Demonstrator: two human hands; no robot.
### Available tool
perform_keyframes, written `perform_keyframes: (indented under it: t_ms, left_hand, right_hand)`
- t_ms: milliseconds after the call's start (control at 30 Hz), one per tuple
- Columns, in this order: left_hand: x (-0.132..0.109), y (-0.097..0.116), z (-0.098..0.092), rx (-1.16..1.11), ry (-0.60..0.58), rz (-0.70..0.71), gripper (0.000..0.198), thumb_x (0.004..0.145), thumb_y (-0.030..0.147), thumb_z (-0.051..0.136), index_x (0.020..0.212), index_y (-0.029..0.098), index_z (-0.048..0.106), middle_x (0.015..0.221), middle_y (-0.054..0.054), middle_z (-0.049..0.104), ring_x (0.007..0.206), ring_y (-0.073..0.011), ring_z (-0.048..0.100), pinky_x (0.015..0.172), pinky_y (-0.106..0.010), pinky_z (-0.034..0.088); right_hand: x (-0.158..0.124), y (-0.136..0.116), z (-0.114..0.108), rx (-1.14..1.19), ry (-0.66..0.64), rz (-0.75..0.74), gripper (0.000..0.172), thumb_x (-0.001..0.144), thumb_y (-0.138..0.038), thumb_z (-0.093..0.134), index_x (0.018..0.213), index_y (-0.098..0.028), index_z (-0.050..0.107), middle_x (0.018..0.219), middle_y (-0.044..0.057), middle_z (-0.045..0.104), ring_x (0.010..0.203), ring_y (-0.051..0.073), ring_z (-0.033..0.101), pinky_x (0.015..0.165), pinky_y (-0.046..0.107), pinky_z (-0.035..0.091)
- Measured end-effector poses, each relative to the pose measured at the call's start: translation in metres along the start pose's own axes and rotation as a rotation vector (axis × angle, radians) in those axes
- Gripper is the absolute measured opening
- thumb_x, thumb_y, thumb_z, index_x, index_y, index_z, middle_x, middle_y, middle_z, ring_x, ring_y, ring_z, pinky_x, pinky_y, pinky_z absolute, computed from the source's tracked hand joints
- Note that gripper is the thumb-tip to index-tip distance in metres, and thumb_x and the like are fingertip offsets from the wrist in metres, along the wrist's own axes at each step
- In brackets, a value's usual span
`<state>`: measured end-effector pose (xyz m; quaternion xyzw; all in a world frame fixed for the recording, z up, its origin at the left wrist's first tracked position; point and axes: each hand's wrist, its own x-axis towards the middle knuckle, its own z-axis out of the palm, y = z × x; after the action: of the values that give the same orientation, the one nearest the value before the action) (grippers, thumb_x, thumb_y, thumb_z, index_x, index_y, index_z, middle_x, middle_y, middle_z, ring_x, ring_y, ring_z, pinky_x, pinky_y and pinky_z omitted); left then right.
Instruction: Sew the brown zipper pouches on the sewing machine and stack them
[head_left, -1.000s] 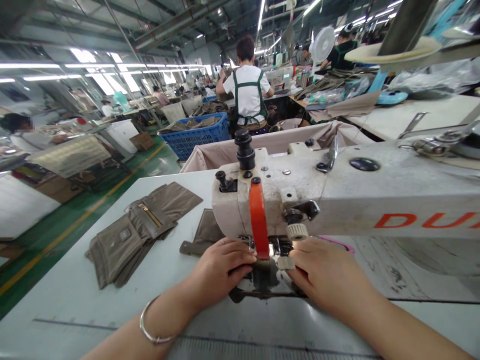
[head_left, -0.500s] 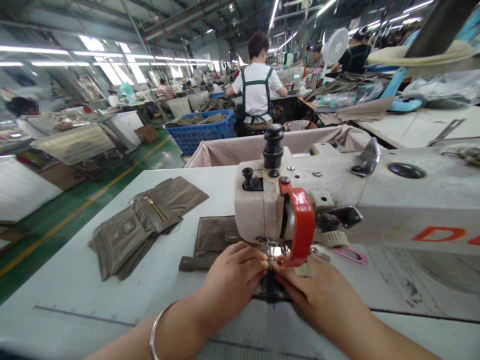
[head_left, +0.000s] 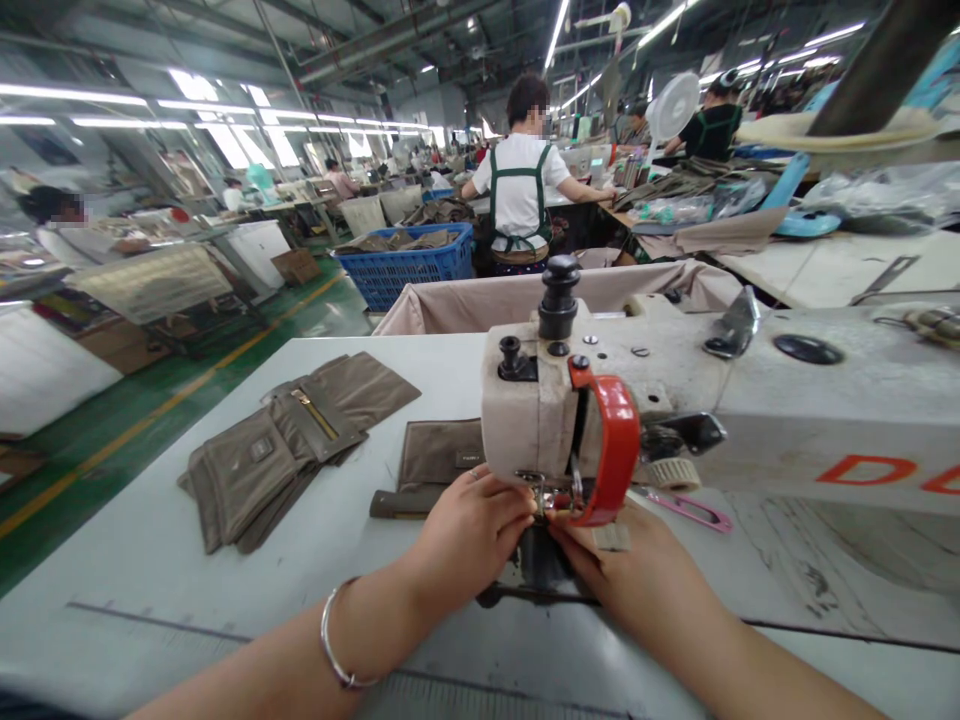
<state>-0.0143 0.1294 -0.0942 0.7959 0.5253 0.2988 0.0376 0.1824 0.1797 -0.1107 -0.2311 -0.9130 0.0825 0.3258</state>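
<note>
A brown fabric piece (head_left: 439, 452) with a small dark label lies partly behind the sewing machine's head (head_left: 517, 410). Along its near side runs a folded strip (head_left: 397, 504) with a zip. My left hand (head_left: 480, 530) has thumb and fingertips pinched at the fabric's edge, just left of the presser foot (head_left: 541, 497). Closed on the right side of the foot is my right hand (head_left: 637, 560), its fingertips partly hidden by the red guard (head_left: 611, 450). The bit of fabric between my fingertips is mostly covered.
A stack of brown pouch pieces (head_left: 255, 460) with zips lies on the white table (head_left: 315, 600) at left. Pink-handled snips (head_left: 694, 512) rest right of the needle. Beyond the table stand a cloth-lined bin (head_left: 442, 305), a blue basket (head_left: 405, 270) and a seated co-worker (head_left: 521, 185).
The brown fabric piece has slid a little away from me past the presser foot, my hands staying beside it. The view has shifted slightly. The co-worker ahead has stretched an arm to the right.
</note>
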Motion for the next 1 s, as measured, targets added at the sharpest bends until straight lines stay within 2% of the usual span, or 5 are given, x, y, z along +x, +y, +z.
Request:
perform_keyframes:
  t_ms: [167, 500, 1000]
  left_hand:
    - [0.0014, -0.0017, 0.0003, 0.022, -0.028, 0.003, 0.012, 0.090, 0.018, 0.057, 0.089, 0.021, 0.068, 0.089, -0.001, 0.072, 0.090, -0.0200, 0.064, 0.088, -0.034, 0.049]
    - [0.0019, -0.0039, 0.0014, 0.015, -0.016, -0.018, 0.011, 0.087, 0.015, 0.060, 0.089, 0.021, 0.069, 0.089, -0.001, 0.072, 0.088, -0.0210, 0.065, 0.085, -0.035, 0.050]
    - [0.0016, -0.0016, 0.0006, 0.007, 0.000, -0.042, 0.010, 0.086, 0.016, 0.061, 0.088, 0.021, 0.069, 0.087, -0.001, 0.071, 0.087, -0.0200, 0.065, 0.085, -0.034, 0.051]
  right_hand:
    - [-0.0006, 0.0009, 0.0014, 0.016, -0.036, 0.016, 0.019, 0.093, -0.012, 0.049, 0.094, -0.017, 0.067, 0.094, 0.008, 0.067, 0.082, 0.025, 0.059, 0.075, 0.037, 0.048]
    - [0.0015, 0.0016, 0.0023, -0.025, -0.007, 0.005, 0.022, 0.095, -0.013, 0.046, 0.089, -0.019, 0.067, 0.091, 0.007, 0.067, 0.079, 0.024, 0.059, 0.073, 0.035, 0.047]
    - [0.0034, -0.0025, 0.0002, -0.027, -0.012, 0.030, 0.022, 0.093, -0.011, 0.048, 0.094, -0.018, 0.069, 0.095, 0.007, 0.068, 0.084, 0.024, 0.060, 0.076, 0.035, 0.049]
